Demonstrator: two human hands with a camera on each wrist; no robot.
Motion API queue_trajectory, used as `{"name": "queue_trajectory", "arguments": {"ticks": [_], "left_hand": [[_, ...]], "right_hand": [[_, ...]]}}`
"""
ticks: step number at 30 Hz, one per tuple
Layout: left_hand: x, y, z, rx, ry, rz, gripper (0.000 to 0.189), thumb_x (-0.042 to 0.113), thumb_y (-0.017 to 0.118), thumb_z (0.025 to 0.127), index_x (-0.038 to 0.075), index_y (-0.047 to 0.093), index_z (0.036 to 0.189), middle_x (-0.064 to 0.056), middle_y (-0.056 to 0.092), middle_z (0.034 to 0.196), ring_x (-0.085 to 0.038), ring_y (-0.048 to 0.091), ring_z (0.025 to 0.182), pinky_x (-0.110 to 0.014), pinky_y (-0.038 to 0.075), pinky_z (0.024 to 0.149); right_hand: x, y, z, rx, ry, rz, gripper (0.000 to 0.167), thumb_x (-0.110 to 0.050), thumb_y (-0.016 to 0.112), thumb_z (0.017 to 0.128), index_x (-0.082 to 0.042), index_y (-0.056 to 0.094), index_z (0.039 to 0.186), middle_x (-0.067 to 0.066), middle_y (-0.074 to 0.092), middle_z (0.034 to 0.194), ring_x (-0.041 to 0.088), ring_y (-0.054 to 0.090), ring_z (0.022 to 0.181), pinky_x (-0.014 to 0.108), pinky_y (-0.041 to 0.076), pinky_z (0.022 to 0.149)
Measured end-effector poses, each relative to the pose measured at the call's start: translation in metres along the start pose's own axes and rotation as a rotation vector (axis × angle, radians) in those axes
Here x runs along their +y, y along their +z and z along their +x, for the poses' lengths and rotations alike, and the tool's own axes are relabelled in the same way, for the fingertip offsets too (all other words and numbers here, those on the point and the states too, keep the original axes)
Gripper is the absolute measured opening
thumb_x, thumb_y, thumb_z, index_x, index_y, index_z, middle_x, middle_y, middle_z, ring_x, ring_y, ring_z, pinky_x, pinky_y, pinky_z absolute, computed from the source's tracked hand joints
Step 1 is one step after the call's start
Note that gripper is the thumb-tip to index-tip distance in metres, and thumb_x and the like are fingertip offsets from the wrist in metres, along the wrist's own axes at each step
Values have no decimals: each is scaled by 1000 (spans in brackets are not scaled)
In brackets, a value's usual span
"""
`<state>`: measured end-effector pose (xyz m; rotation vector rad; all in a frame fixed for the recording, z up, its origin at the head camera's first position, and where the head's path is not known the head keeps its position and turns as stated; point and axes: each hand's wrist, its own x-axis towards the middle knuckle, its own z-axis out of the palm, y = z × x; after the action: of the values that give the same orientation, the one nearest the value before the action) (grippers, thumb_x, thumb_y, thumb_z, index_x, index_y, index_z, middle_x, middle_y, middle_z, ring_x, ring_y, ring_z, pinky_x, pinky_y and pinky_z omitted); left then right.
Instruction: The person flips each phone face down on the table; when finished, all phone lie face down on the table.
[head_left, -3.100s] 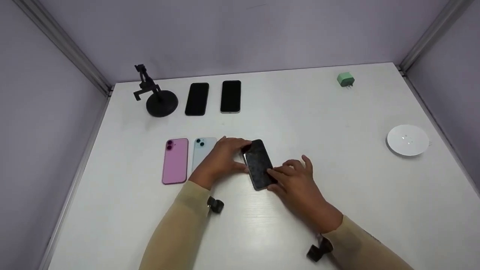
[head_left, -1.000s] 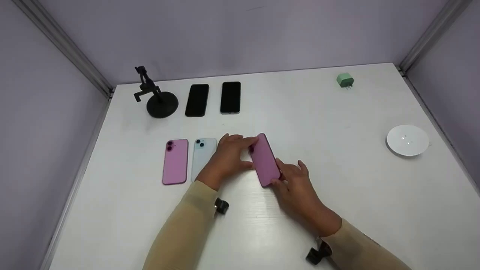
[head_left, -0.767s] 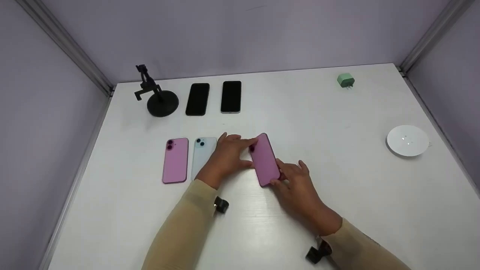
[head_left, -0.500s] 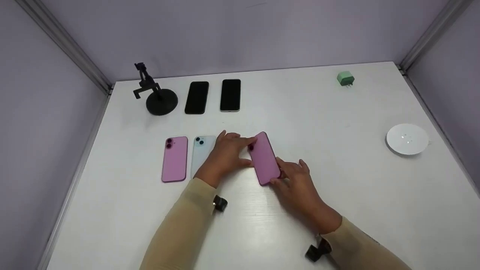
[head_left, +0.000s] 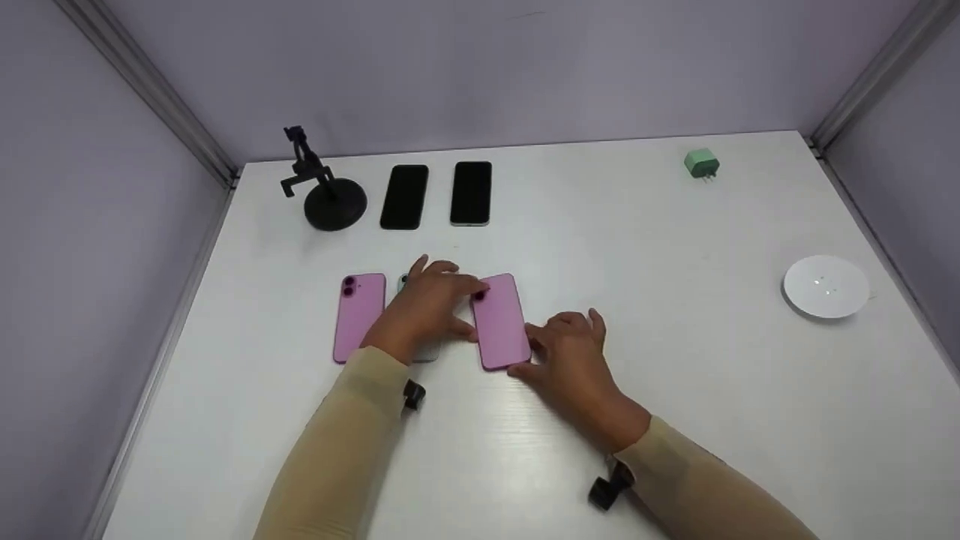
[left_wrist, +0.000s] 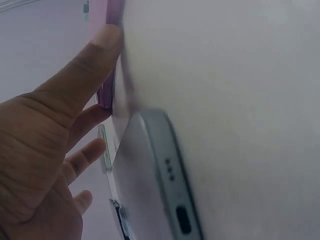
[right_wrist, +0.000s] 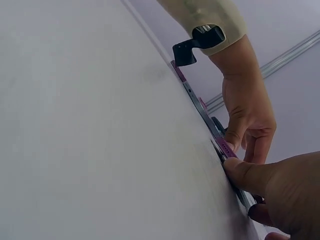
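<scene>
Both hands hold a pink phone (head_left: 501, 322), back side up, low at the middle of the white table. My left hand (head_left: 424, 307) grips it with a finger at the camera corner and the thumb on its left edge. The thumb and a finger of my right hand (head_left: 570, 356) pinch the lower right corner. Under the left hand lies a light blue phone (left_wrist: 150, 175), mostly hidden in the head view; its port end shows in the left wrist view. Left of that, a second pink phone (head_left: 360, 315) lies back up.
Two phones with dark screens, one left (head_left: 405, 196) and one right (head_left: 471, 193), lie at the back. A black phone stand (head_left: 335, 204) is at the back left. A green charger plug (head_left: 701, 163) sits at the back right, with a white dish (head_left: 825, 287) in front.
The held phone was turned over from its dark screen to its pink back. Since then both hands have shifted it left, nearer the light blue phone, and straightened and lowered it.
</scene>
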<state>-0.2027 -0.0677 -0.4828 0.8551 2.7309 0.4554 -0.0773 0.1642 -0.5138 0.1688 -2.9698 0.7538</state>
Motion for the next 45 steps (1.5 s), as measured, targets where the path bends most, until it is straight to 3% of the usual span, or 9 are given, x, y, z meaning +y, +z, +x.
{"name": "queue_trajectory", "arguments": {"ticks": [4, 8, 11, 24, 32, 37, 41, 45], "left_hand": [[-6, -8, 1, -47, 3, 35, 88, 42, 100, 77, 31, 63, 156, 7, 67, 152, -27, 40, 160, -57, 3, 139], [-11, -14, 0, -77, -12, 52, 92, 42, 101, 75, 31, 61, 157, 6, 65, 156, -27, 38, 161, -58, 2, 139], [-14, -16, -3, -81, -28, 57, 93, 42, 102, 73, 32, 62, 157, 6, 63, 157, -27, 37, 162, -57, 1, 139], [-24, -16, -6, -78, -34, 90, 94, 49, 100, 73, 32, 61, 157, 6, 60, 162, -26, 31, 166, -58, 1, 139], [-23, -17, -5, -111, -28, 80, 95, 49, 99, 76, 33, 58, 160, 5, 56, 166, -27, 24, 169, -60, 0, 139], [-12, -20, -6, -150, -90, 64, 99, 52, 97, 77, 34, 52, 164, 6, 48, 171, -28, 17, 171, -60, -2, 138], [4, -17, -6, -168, -122, 61, 103, 61, 93, 78, 33, 49, 166, 4, 44, 174, -30, 14, 172, -63, -3, 138], [16, -10, -3, -168, -127, 68, 103, 62, 93, 79, 32, 48, 167, 4, 41, 176, -31, 14, 172, -64, -2, 137]], "right_hand": [[-10, 7, 4, 4, 41, -1, 69, -50, 96, 82, -13, 78, 136, 6, 71, 132, 34, 51, 141, 65, 14, 130], [-18, 14, 7, -6, 81, 47, 68, -50, 95, 83, -12, 78, 137, 10, 51, 165, 36, 33, 159, 63, 11, 133], [-23, 18, 10, -23, 98, 83, 68, -50, 95, 83, -11, 78, 136, 11, 38, 176, 37, 22, 165, 63, 9, 134], [-27, 21, 14, -60, 93, 91, 68, -54, 92, 85, -16, 77, 140, 8, 35, 178, 35, 18, 167, 61, 5, 136], [-23, 23, 14, -5, 25, 31, 65, -55, 92, 85, -13, 81, 133, 15, 44, 172, 39, 27, 164, 65, 12, 132], [-17, 20, 18, -13, -36, -15, 66, -60, 87, 87, -9, 81, 129, 15, 47, 170, 40, 28, 163, 67, 14, 131], [-6, 6, 32, -14, -78, 17, 59, -57, 79, 94, -7, 81, 126, 16, 53, 165, 43, 34, 160, 69, 18, 130], [8, -13, 72, -28, -123, 9, 61, -50, 66, 105, -5, 68, 146, 16, 52, 166, 44, 37, 159, 66, 21, 131]]}}
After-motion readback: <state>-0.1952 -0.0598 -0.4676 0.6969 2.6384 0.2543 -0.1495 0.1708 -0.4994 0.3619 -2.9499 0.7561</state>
